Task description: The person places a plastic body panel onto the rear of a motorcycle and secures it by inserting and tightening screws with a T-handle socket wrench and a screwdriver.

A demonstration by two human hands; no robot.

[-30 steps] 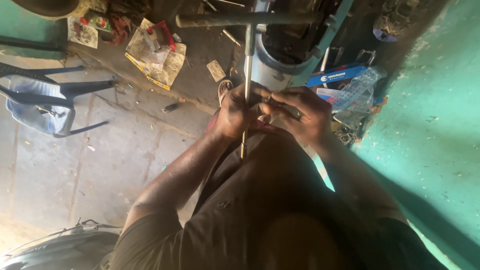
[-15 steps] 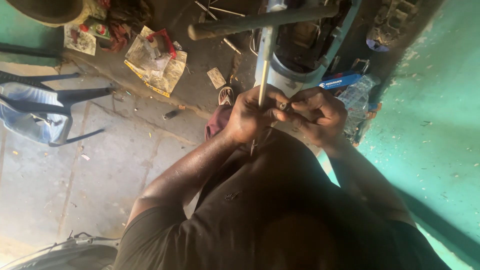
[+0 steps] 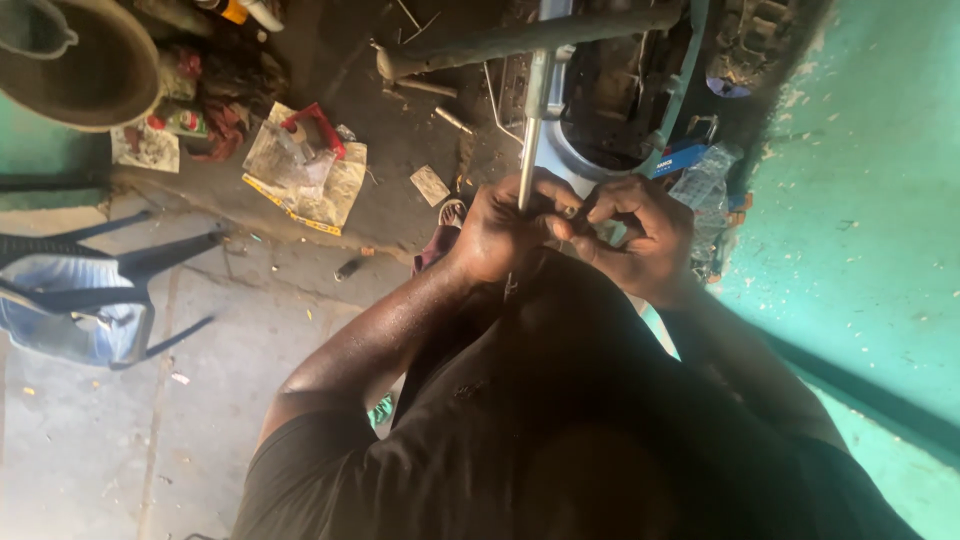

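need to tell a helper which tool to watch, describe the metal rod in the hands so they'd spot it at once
Find the thick dark bar lying across the top. From it a thin shiny metal rod runs straight down into the left hand, with the right hand beside it. It is the only bright, upright piece there.

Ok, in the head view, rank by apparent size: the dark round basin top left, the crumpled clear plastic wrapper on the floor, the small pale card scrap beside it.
1. Dark round basin, partly cropped.
2. Crumpled clear plastic wrapper.
3. Small pale card scrap.
All lie at similar distance, so the order looks dependable.
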